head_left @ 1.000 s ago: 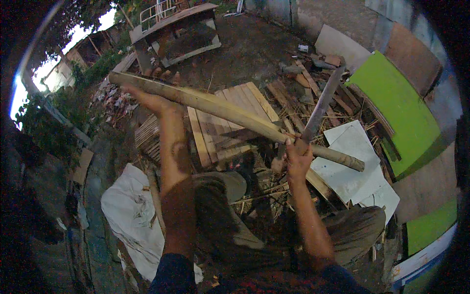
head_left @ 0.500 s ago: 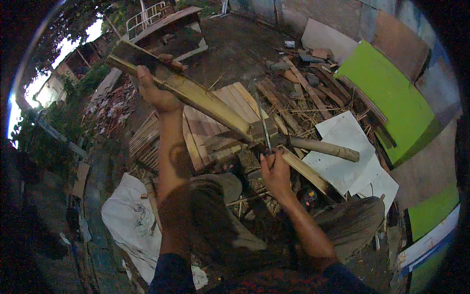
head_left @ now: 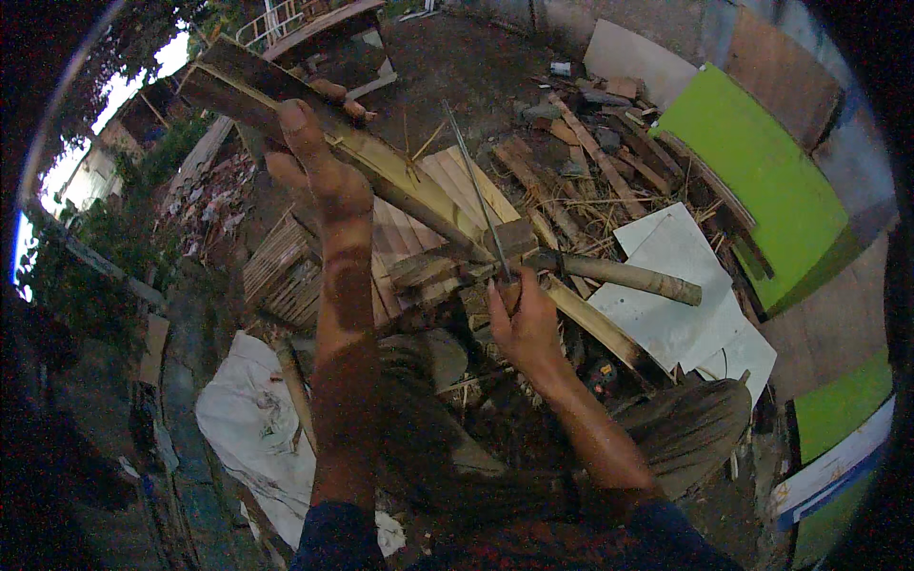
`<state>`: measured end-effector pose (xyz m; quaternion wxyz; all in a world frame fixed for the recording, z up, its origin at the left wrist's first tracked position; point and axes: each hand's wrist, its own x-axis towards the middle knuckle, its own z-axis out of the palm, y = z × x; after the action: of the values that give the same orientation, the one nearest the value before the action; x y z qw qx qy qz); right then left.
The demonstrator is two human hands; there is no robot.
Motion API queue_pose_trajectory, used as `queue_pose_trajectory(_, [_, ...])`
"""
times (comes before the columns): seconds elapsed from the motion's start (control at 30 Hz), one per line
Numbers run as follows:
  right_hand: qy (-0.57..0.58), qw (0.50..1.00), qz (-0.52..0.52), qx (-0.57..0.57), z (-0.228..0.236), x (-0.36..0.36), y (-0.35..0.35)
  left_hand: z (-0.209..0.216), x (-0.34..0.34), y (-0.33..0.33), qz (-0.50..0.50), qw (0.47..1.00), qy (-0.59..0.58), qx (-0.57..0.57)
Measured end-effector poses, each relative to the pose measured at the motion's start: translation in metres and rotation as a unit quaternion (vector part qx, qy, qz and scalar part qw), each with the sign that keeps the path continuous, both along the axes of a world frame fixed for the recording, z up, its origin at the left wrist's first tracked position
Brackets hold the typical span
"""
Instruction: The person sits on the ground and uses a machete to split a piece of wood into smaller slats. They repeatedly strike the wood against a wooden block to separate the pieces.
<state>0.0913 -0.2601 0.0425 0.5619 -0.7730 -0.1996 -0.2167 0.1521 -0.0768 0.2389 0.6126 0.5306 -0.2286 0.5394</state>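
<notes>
A long yellowish piece of split bamboo point(head_left: 400, 181) slants from upper left down to the middle. My left hand point(head_left: 328, 176) is closed round its upper part, the thumb on the near side and fingertips showing past the far edge. In my right hand point(head_left: 526, 324) is a long thin-bladed knife point(head_left: 473, 171), its blade pointing up and slightly left. The blade crosses close by the bamboo's lower end, beside a wooden block point(head_left: 515, 238); whether they touch I cannot tell. My fingers hide most of the handle. Thin shavings point(head_left: 411, 157) stick up from the bamboo's edge.
Stacked pale slats point(head_left: 281, 262) lie beyond my knees. A round pole point(head_left: 628, 274) points right over white sheets point(head_left: 666, 247). Scrap wood point(head_left: 609, 152) is heaped at the far right, beside a green panel point(head_left: 762, 171). White cloth point(head_left: 248, 400) lies at left.
My left hand and the bamboo's upper end have shifted slightly up and left. My right hand has moved a little left, and the knife's blade leans further left.
</notes>
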Motion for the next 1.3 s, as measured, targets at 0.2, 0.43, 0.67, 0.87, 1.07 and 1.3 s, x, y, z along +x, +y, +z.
queue_pose_trajectory(0.2, [0.123, 0.991, 0.034, -0.044, -0.017, -0.001, -0.005, 0.004, -0.012, -0.016, -0.046, 0.999, -0.022, -0.013])
queue_pose_trajectory(0.43, [0.174, 0.983, 0.054, -0.032, -0.051, 0.006, -0.021, -0.004, -0.011, -0.008, -0.101, 0.995, 0.001, -0.01])
queue_pose_trajectory(0.67, [0.055, 0.995, 0.038, 0.074, -0.023, 0.009, -0.005, 0.008, -0.018, -0.023, -0.01, 1.0, 0.008, 0.012])
queue_pose_trajectory(0.87, [0.189, 0.972, 0.078, -0.115, -0.068, 0.014, -0.024, 0.009, -0.012, -0.022, -0.105, 0.994, -0.013, -0.013])
queue_pose_trajectory(1.07, [0.028, 0.988, 0.054, 0.144, 0.052, 0.004, -0.018, -0.001, -0.019, -0.016, -0.096, 0.995, -0.004, -0.04])
queue_pose_trajectory(1.3, [0.2, 0.968, 0.064, -0.138, -0.165, 0.003, -0.04, -0.003, -0.021, -0.022, -0.123, 0.992, -0.03, -0.02])
